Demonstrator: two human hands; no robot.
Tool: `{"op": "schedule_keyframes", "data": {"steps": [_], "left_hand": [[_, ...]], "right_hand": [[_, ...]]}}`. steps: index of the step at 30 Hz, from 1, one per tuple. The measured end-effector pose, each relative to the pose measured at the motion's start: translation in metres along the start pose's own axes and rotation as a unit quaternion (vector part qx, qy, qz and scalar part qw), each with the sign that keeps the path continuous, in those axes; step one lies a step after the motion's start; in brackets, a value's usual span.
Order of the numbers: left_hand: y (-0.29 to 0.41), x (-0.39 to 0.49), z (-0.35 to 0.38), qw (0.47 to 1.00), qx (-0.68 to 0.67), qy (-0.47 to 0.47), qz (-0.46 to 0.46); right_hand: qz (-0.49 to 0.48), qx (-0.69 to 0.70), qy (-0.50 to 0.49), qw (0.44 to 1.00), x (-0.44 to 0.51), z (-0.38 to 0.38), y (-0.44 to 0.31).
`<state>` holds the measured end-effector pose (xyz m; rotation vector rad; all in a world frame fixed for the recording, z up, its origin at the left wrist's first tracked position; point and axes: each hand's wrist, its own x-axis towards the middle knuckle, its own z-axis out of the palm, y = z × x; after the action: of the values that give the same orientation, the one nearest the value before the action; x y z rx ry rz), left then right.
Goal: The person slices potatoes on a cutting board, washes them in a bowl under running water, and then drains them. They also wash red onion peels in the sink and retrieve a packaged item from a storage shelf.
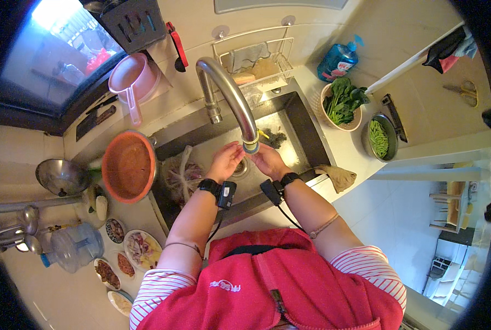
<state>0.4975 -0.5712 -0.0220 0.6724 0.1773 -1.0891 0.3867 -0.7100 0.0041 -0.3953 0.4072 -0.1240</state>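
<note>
Both my hands are over a stainless steel sink (311, 136), under the spout of the curved metal faucet (233, 88). My left hand (227, 160) is left of the spout tip, palm partly up and fingers slightly curled, with no object seen in it. Right of the tip is my right hand (268, 160); its fingertips are partly hidden behind the spout, so I cannot tell whether they touch it. A tied clear plastic bag (184, 175) with dark contents lies in the sink's left part. Dark scraps (275, 138) lie on the sink floor behind my right hand.
An orange basin (129, 167) stands at the sink's left edge, near plates of food (142, 249). On the right counter are a basket of leafy greens (341, 105), a metal bowl of green beans (379, 137) and a blue soap bottle (338, 62). A brown cloth (338, 177) hangs at the front edge.
</note>
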Motion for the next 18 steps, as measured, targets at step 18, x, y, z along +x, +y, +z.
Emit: {"op": "schedule_keyframes", "data": {"steps": [18], "left_hand": [[-0.004,-0.009,0.019,0.997,0.025,-0.059,-0.039]], "right_hand": [[-0.024,-0.329,0.014,0.944,-0.005,0.005,-0.015]]}}
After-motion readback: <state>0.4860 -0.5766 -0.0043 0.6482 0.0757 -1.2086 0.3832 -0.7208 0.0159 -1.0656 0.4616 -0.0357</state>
